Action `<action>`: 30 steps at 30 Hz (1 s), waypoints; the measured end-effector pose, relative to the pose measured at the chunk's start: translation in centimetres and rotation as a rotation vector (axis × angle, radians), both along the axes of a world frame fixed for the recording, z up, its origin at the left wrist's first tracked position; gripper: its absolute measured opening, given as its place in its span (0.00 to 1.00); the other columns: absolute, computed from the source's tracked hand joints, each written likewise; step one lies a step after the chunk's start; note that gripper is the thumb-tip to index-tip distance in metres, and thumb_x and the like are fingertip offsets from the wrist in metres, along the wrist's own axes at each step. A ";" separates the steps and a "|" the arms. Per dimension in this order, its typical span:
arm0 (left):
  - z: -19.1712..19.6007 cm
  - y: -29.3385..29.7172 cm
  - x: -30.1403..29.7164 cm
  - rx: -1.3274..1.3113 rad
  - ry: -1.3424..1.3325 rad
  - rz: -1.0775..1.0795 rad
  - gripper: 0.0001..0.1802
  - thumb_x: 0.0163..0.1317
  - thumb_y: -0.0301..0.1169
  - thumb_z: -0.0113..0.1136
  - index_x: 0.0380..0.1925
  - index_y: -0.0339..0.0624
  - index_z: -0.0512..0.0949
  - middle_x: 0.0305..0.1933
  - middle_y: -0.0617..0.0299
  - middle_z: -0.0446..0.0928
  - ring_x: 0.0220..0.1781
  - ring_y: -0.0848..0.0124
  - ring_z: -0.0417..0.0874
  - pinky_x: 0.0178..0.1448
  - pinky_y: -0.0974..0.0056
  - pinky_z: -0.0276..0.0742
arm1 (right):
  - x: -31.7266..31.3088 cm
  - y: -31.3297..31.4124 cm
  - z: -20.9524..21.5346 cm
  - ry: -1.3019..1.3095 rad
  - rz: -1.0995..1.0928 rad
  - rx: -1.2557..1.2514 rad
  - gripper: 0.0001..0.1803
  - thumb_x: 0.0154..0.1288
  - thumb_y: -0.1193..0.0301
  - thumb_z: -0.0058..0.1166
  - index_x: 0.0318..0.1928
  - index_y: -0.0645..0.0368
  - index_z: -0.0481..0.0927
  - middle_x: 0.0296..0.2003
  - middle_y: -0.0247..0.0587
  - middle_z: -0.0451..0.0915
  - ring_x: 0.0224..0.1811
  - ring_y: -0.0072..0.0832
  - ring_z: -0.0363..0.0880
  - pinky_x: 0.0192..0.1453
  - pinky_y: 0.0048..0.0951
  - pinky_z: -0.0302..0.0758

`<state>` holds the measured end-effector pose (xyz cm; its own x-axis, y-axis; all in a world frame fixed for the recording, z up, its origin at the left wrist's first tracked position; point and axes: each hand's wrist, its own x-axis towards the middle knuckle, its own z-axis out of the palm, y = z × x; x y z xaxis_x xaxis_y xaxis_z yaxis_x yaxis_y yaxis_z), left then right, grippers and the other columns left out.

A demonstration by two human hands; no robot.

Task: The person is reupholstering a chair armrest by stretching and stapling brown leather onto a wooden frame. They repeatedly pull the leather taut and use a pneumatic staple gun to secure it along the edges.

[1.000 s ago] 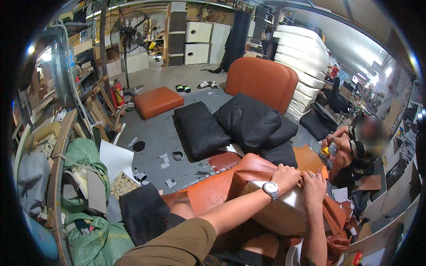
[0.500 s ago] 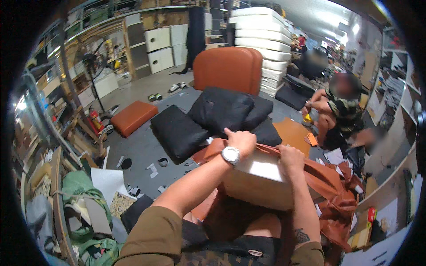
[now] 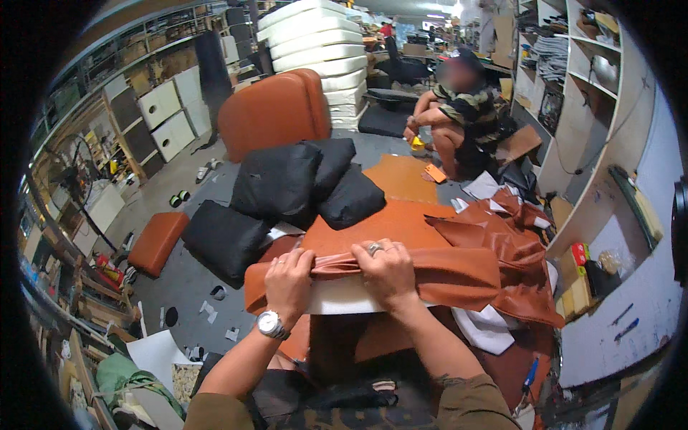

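- Since the earlier frame both hands have slid forward to the near top edge of the cushion, and the seated person now shows further up and to the right.
- The left hand (image 3: 289,276), a watch on its wrist, curls its fingers over the bunched brown leather cover (image 3: 401,269) and grips the fold.
- The right hand (image 3: 387,271), a ring on one finger, clamps the same fold just beside it, fingers bent down over the edge.
- The cover lies across a white foam cushion (image 3: 344,301), whose pale side shows below the hands, directly in front of the person.
- More brown leather (image 3: 512,247) is heaped to the right.
- Black cushions (image 3: 287,183) lie on the floor beyond, with an orange seat back (image 3: 272,111) behind them.
- Another person (image 3: 459,118) crouches well apart at the back.
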<state>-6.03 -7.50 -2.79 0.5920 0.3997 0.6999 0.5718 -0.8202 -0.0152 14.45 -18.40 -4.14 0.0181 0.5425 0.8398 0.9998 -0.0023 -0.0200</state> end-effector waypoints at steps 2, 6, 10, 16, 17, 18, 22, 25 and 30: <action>0.4 -1.8 -1.0 -0.056 0.007 -0.031 0.14 0.63 0.26 0.64 0.49 0.46 0.87 0.53 0.59 0.89 0.56 0.56 0.91 0.60 0.51 0.86 | -1.3 -2.0 0.4 0.023 0.001 -0.073 0.12 0.67 0.71 0.59 0.48 0.49 0.89 0.43 0.36 0.89 0.47 0.39 0.86 0.51 0.46 0.80; 1.3 -5.7 -3.6 -0.227 -0.018 -0.147 0.18 0.56 0.21 0.68 0.47 0.43 0.89 0.55 0.56 0.89 0.59 0.53 0.90 0.62 0.53 0.86 | -4.3 -7.8 1.7 0.115 -0.017 -0.141 0.17 0.61 0.72 0.63 0.51 0.49 0.88 0.48 0.36 0.86 0.53 0.41 0.82 0.56 0.46 0.77; 1.4 -9.7 -6.0 -0.271 0.010 -0.250 0.17 0.56 0.20 0.72 0.48 0.40 0.89 0.54 0.51 0.89 0.59 0.48 0.89 0.64 0.50 0.86 | -4.9 -14.4 1.8 0.173 -0.058 -0.214 0.21 0.57 0.75 0.66 0.53 0.50 0.89 0.50 0.35 0.85 0.53 0.41 0.81 0.55 0.46 0.76; 0.4 -12.7 -5.5 -0.265 0.000 -0.317 0.14 0.61 0.20 0.70 0.48 0.41 0.88 0.50 0.53 0.87 0.54 0.50 0.88 0.57 0.49 0.85 | -4.5 -17.4 0.0 0.106 -0.026 -0.321 0.23 0.57 0.77 0.65 0.56 0.54 0.88 0.52 0.38 0.87 0.54 0.43 0.83 0.59 0.48 0.79; 0.2 -12.9 -5.0 -0.259 -0.011 -0.309 0.15 0.61 0.21 0.69 0.48 0.41 0.88 0.49 0.53 0.87 0.53 0.51 0.88 0.55 0.49 0.85 | -4.6 -17.3 -0.1 0.112 -0.011 -0.318 0.21 0.58 0.78 0.63 0.54 0.56 0.88 0.52 0.39 0.87 0.54 0.44 0.84 0.61 0.49 0.79; 0.0 -13.1 -4.4 -0.271 0.013 -0.279 0.15 0.61 0.21 0.69 0.49 0.41 0.87 0.49 0.53 0.87 0.53 0.51 0.87 0.54 0.49 0.84 | -4.8 -17.1 0.0 0.144 -0.017 -0.339 0.20 0.58 0.78 0.63 0.53 0.56 0.88 0.51 0.40 0.87 0.53 0.44 0.84 0.60 0.49 0.79; 0.2 -13.2 -2.8 -0.321 -0.019 -0.272 0.11 0.59 0.20 0.64 0.43 0.41 0.84 0.42 0.53 0.84 0.47 0.49 0.85 0.51 0.48 0.82 | -5.5 -16.0 1.4 0.208 -0.083 -0.369 0.16 0.60 0.78 0.59 0.50 0.58 0.85 0.44 0.44 0.84 0.49 0.47 0.83 0.55 0.49 0.79; 0.9 -11.8 -1.1 -0.350 0.013 -0.199 0.03 0.62 0.22 0.61 0.35 0.40 0.79 0.37 0.48 0.80 0.44 0.45 0.83 0.49 0.43 0.80 | -5.3 -14.0 2.2 0.217 -0.143 -0.400 0.12 0.63 0.76 0.57 0.47 0.60 0.84 0.39 0.46 0.83 0.46 0.48 0.83 0.51 0.50 0.79; 2.1 -9.3 -0.4 -0.568 0.271 -0.262 0.07 0.68 0.30 0.59 0.35 0.38 0.77 0.39 0.43 0.83 0.46 0.43 0.85 0.50 0.40 0.80 | -3.0 -13.0 1.9 0.319 0.049 -0.571 0.21 0.61 0.63 0.74 0.47 0.60 0.80 0.41 0.49 0.83 0.49 0.51 0.83 0.54 0.52 0.79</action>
<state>-6.41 -16.80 -0.67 0.8442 0.4808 0.2371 0.3897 -0.8541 0.3443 11.49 -31.44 -2.21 0.1827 0.9079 0.3772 0.9441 -0.0548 -0.3252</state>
